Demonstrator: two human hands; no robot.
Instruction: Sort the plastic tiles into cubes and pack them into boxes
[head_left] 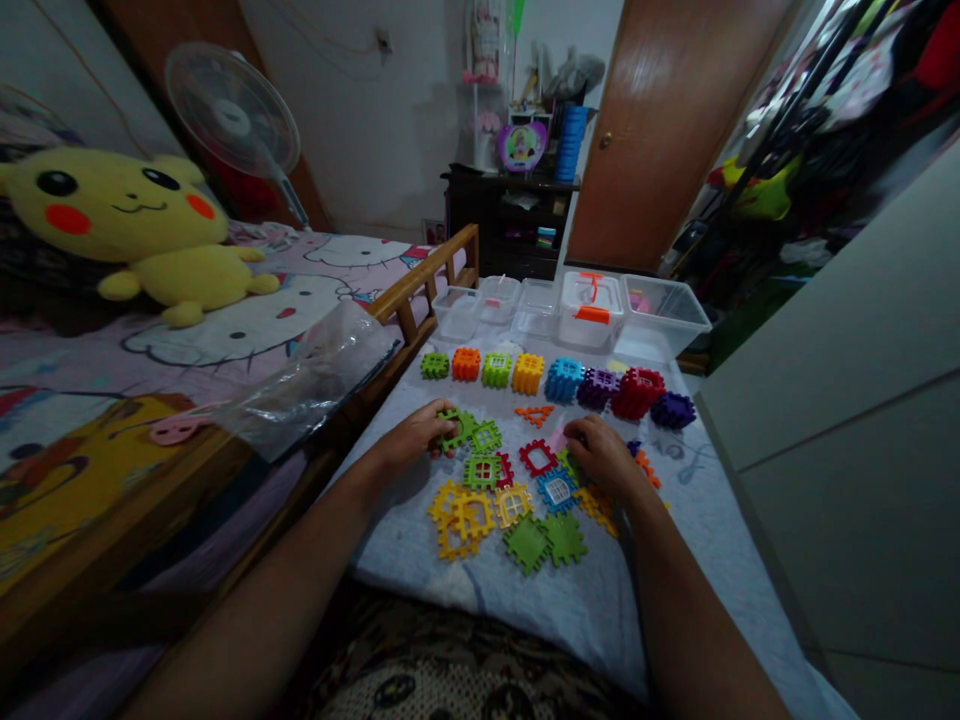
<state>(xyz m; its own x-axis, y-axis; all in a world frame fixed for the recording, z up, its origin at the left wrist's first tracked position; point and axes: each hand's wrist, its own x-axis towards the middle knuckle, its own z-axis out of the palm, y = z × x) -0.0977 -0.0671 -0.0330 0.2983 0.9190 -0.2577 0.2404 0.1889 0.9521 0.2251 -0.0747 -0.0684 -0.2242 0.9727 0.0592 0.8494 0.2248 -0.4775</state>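
Note:
My left hand (424, 434) is closed on a green interlocking plastic building panel (459, 432) with an arched cut-out, held at its left edge. Over the pieces on the right, my right hand (602, 447) has its fingers curled down. A pale pink piece (556, 439) shows by its fingertips; whether it is gripped is hidden. Between the hands lie loose panels: a red frame (523, 457), a blue window panel (558, 490), a yellow window panel (514, 506) and overlapping yellow frames (475, 514). Nearest me are solid green panels (527, 544). An orange triangle piece (534, 413) lies farther back.
Colour-sorted stacks, including a yellow stack (528, 374) and a red stack (637, 392), line the table's far side. Behind them stand clear plastic boxes and a lidded box (591, 310). A wooden bed rail (420, 285) borders the left, with a plastic bag (315, 370) beside it.

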